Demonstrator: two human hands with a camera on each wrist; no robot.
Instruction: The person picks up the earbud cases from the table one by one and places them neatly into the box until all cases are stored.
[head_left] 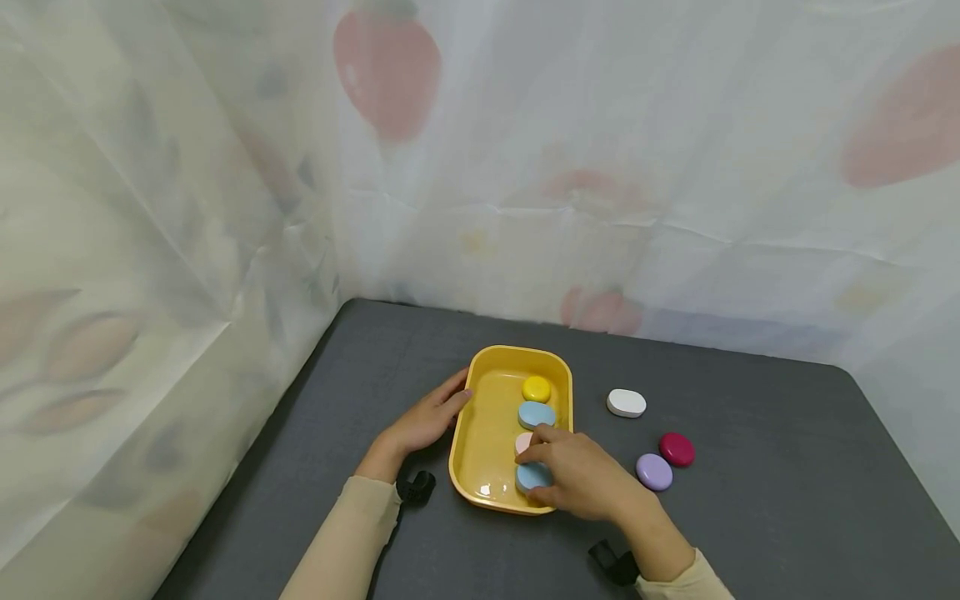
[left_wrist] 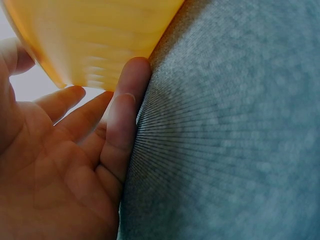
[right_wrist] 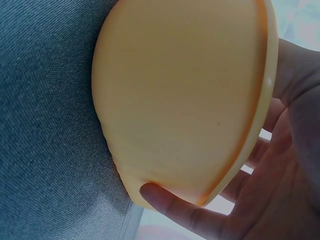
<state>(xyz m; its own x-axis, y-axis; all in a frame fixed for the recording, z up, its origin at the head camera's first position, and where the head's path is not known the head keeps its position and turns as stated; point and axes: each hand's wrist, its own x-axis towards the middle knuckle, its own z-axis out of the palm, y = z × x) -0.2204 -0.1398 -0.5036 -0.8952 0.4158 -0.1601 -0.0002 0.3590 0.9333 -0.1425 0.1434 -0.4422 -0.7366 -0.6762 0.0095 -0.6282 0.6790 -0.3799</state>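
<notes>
A yellow tray (head_left: 491,498) lies on the dark table, its long side running away from me. My left hand (head_left: 425,422) grips its left edge, the thumb at the rim; in the left wrist view the fingers (left_wrist: 127,120) lie against the outer wall. Over the tray's near right part is my right hand (head_left: 581,475), its thumb and a finger around a light blue rounded piece (head_left: 531,477). A pale pink piece (head_left: 522,443), partly hidden by the fingers, lies just beyond, followed by another light blue piece (head_left: 536,414) and a yellow round piece (head_left: 536,389).
Right of the tray lie a white oval piece (head_left: 626,403), a dark red round piece (head_left: 677,449) and a lilac round piece (head_left: 654,472). A patterned curtain (head_left: 525,250) hangs behind the table and along its left side. Black straps (head_left: 417,488) sit at the wrists.
</notes>
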